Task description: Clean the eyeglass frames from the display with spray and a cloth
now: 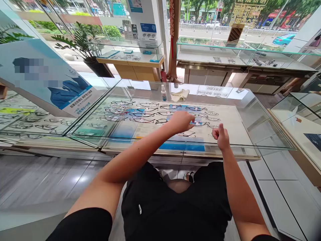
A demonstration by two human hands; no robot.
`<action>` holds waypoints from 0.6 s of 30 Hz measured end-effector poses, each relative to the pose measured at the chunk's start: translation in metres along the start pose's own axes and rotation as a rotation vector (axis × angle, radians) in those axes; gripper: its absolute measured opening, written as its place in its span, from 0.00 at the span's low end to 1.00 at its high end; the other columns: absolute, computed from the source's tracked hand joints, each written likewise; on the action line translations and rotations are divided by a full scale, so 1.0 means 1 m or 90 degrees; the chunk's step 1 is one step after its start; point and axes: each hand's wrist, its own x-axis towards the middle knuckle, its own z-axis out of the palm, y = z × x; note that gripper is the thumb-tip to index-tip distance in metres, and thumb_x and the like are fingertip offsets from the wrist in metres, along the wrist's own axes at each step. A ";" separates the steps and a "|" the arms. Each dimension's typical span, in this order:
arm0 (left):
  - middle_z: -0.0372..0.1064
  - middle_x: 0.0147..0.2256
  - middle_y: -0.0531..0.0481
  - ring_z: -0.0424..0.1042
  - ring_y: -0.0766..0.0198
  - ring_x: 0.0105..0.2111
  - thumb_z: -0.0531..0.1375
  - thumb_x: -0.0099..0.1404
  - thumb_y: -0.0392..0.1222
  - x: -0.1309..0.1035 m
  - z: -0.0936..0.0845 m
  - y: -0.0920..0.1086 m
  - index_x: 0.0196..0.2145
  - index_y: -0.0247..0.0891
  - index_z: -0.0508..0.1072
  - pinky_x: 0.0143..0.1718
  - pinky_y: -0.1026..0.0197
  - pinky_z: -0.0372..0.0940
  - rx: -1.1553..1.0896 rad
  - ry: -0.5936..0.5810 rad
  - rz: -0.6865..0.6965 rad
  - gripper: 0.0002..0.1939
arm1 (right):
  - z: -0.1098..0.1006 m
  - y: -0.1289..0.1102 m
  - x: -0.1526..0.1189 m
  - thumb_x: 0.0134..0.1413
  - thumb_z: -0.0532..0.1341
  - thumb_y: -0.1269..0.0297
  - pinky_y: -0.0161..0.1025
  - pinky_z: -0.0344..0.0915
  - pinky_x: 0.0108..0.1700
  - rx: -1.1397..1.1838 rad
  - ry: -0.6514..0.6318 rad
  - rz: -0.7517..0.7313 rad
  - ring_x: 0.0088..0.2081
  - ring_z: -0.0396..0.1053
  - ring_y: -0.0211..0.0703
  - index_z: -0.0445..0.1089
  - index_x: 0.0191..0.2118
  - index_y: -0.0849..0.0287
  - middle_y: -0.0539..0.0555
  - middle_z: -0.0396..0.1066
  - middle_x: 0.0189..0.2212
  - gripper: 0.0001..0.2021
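Curled left hand [182, 121] partly hides thin-framed eyeglasses [202, 123]; right hand [222, 138] is fisted, both hands' contents unclear; white plastic bottle [164, 93], crumpled cream cloth [180, 95] beyond.

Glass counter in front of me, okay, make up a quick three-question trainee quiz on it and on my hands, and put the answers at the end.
1. What stands just to the left of the pale cloth in the picture?
2. True or false: the right hand is spread flat, with every finger straight.
3. Fill in the blank: the left hand is over rows of ______.

Key:
1. A spray bottle.
2. False: the right hand has its fingers curled in.
3. Eyeglasses.
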 end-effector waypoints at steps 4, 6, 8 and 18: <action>0.83 0.45 0.41 0.80 0.46 0.47 0.63 0.73 0.52 0.035 0.003 0.007 0.52 0.44 0.84 0.42 0.55 0.67 -0.015 -0.041 0.006 0.17 | -0.002 0.003 0.001 0.66 0.47 0.24 0.46 0.40 0.31 0.026 -0.057 -0.027 0.24 0.44 0.40 0.54 0.17 0.54 0.49 0.46 0.18 0.40; 0.83 0.44 0.41 0.80 0.46 0.48 0.64 0.72 0.50 0.047 0.004 0.010 0.49 0.43 0.85 0.43 0.55 0.68 -0.009 -0.064 0.010 0.15 | -0.004 0.007 0.003 0.67 0.47 0.25 0.46 0.39 0.31 0.060 -0.074 -0.027 0.25 0.44 0.40 0.57 0.19 0.55 0.49 0.48 0.20 0.39; 0.83 0.43 0.41 0.80 0.47 0.48 0.64 0.70 0.48 0.055 0.003 0.012 0.47 0.42 0.85 0.44 0.55 0.68 -0.002 -0.083 0.013 0.14 | -0.005 0.011 0.005 0.69 0.46 0.27 0.45 0.39 0.31 0.120 -0.072 -0.012 0.25 0.44 0.40 0.59 0.21 0.55 0.48 0.48 0.20 0.38; 0.83 0.39 0.44 0.78 0.51 0.40 0.65 0.62 0.43 0.068 0.005 0.002 0.39 0.42 0.86 0.35 0.58 0.63 -0.086 -0.085 0.025 0.10 | -0.012 0.007 0.010 0.48 0.70 0.66 0.41 0.59 0.38 0.343 0.035 0.028 0.34 0.62 0.41 0.69 0.39 0.52 0.48 0.70 0.32 0.13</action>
